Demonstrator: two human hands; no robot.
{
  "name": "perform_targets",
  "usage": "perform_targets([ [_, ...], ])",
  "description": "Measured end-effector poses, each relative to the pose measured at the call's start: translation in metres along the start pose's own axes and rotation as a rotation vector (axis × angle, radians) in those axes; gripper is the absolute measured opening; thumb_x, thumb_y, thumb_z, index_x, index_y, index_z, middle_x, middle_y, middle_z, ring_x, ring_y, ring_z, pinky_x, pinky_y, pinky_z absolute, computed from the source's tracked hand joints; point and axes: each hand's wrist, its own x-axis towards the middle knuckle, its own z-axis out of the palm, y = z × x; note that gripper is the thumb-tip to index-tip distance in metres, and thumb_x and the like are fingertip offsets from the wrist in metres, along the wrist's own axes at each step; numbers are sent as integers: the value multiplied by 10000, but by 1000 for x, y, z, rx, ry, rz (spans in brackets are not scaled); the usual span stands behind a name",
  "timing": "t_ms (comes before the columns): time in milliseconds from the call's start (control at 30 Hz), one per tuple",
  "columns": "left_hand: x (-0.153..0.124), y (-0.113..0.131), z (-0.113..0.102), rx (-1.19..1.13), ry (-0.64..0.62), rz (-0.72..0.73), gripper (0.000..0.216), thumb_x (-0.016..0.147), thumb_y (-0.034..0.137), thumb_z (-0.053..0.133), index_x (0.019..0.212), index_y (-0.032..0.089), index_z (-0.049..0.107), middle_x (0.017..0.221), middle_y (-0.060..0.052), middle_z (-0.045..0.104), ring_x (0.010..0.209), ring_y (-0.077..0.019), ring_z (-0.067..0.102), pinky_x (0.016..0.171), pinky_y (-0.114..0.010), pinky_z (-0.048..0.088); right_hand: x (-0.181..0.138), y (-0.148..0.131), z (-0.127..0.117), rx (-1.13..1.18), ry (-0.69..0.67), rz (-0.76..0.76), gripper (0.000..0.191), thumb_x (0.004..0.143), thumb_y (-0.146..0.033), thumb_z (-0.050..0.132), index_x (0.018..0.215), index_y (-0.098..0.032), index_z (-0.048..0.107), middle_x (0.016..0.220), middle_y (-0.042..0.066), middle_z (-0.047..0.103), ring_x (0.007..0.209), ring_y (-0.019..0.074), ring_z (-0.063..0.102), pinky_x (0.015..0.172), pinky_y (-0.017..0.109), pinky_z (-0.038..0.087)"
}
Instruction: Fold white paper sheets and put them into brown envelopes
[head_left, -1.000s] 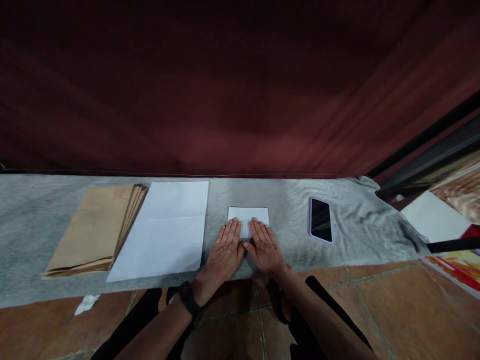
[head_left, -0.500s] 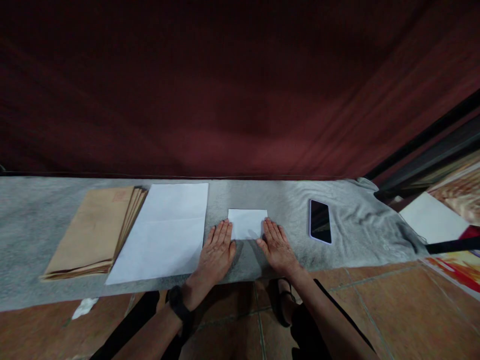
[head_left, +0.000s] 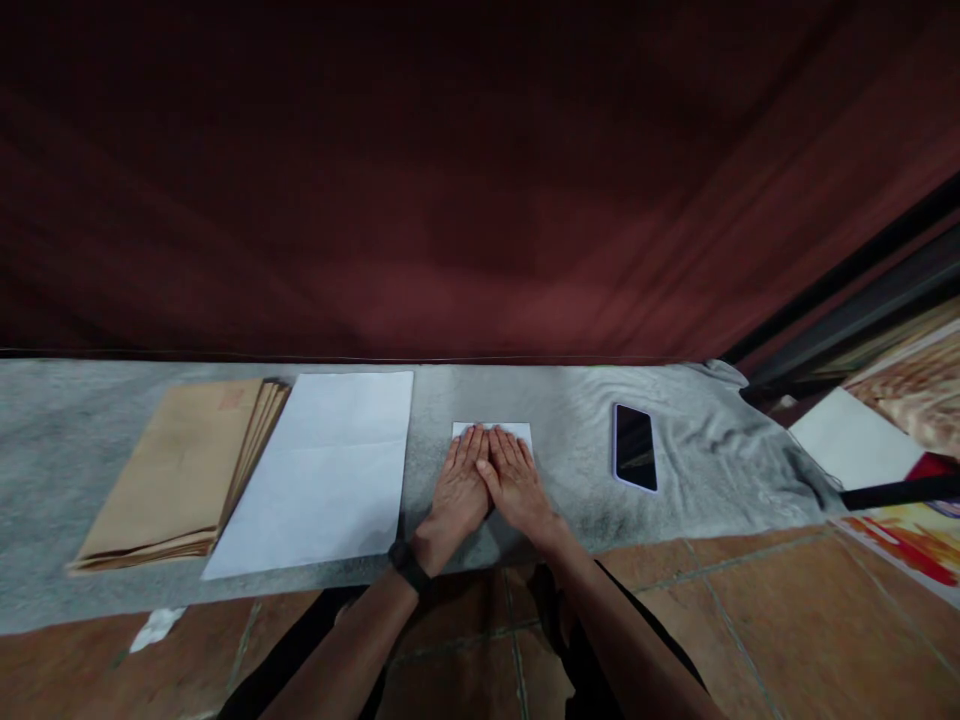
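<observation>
Grey cloth [head_left: 574, 400] covered the surface before a dark red backdrop [head_left: 480, 220], with brown tiles [head_left: 795, 600] below. Between the large sheet [head_left: 315, 470] and the phone [head_left: 634, 448] lay the small paper [head_left: 523, 430], its far edge facing the backdrop, its long axis running left to right. The left hand [head_left: 461, 492] and right hand [head_left: 517, 490] pressed flat on it, fingers extended, grasping nothing. Half a second earlier they had lain apart at its sides; now they met over its middle.
</observation>
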Motion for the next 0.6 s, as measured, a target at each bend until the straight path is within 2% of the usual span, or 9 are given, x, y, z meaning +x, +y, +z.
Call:
perform_targets([
  [100,-2,-4,0,-18,19,-25,595,968,167,308,1553,64,341,1613,-167,372,1535,-254,257,1237,-465,270,-2,7,2,-52,20,14,577,1080,-421,294,1551,-99,384,1616,134,359,1526,240,280,1243,444,245],
  [400,-11,-19,-8,-28,40,-109,625,1023,365,310,1552,32,336,1604,-185,370,1525,-269,287,1240,-462,259,-11,36,-1,-152,117,75,611,1051,-402,403,1554,-58,353,1597,189,388,1489,296,334,1206,483,272],
  [500,-14,-23,-9,-27,26,-118,640,1023,410,319,1563,67,329,1592,-173,397,1510,-268,324,1235,-468,267,-10,44,-9,-120,129,163,551,1037,-349,409,1515,-76,422,1538,192,476,1406,324,435,1138,496,354],
  [600,-15,-24,-10,-21,16,-118,674,1016,468,340,1562,75,331,1601,-172,383,1508,-269,329,1237,-457,259,-7,46,-16,-13,149,286,505,996,-299,425,1453,-99,501,1352,194,620,1207,320,589,1016,462,460],
])
